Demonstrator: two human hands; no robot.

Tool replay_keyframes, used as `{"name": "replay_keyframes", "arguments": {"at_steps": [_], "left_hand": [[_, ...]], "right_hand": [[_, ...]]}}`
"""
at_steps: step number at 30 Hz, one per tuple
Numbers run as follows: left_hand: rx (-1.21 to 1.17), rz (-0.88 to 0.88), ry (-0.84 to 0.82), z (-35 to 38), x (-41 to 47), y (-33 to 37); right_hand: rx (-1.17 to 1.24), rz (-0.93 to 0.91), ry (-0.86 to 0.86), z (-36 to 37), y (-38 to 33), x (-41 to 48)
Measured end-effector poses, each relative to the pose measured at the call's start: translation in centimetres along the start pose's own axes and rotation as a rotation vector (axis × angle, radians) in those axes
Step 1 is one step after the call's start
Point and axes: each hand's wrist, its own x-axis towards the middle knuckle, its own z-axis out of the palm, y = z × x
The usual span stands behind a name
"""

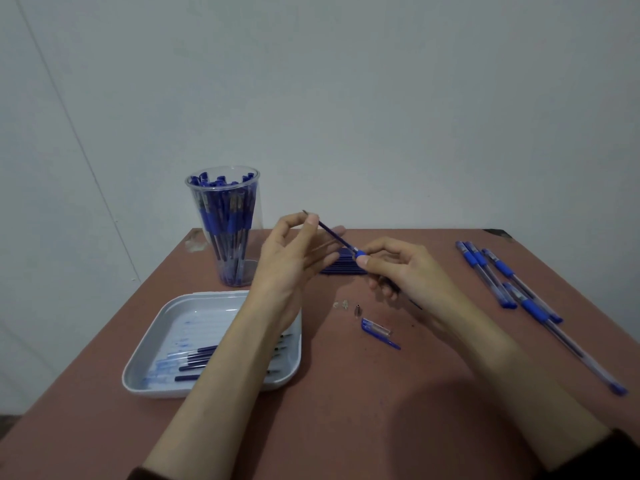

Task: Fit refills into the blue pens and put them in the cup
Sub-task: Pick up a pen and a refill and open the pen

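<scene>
Here, the left hand pinches a thin dark refill near its upper tip between thumb and forefinger, the other fingers loosely spread, just right of the cup. The right hand, farther right of the cup, curls its fingers round a pen at the blue grip. The refill's lower end meets the mouth of that pen, whose barrel is mostly hidden in the palm. Behind both hands, right of the cup, lies a stack of dark blue refills. The clear cup stands upright at the far left of the table, packed with blue pens. In front of the cup sits a white tray holding thin tubes, partly under the left forearm. Nearer and right of the cup lie a small metal tip and a blue cap. Well to the cup's right lie several loose pens.
</scene>
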Motion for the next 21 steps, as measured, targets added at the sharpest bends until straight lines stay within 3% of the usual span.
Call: {"name": "replay_keyframes", "arguments": {"at_steps": [6, 13, 18, 21], "left_hand": [[0.151, 0.074, -0.020, 0.1, -0.3, -0.6], [0.027, 0.348, 0.112, -0.1, -0.4, 1.3], [0.641, 0.655, 0.105, 0.0, 0.8, 2.5], [1.079, 0.635, -0.046, 0.1, 3.7, 2.3]], "right_hand": [[-0.004, -0.023, -0.036, 0.0, 0.3, 0.1], [-0.024, -0.037, 0.042, -0.9, 1.0, 0.5], [-0.072, -0.017, 0.143, -1.6, 1.7, 1.2], [-0.082, -0.017, 0.176, -1.9, 2.0, 1.5]]}}
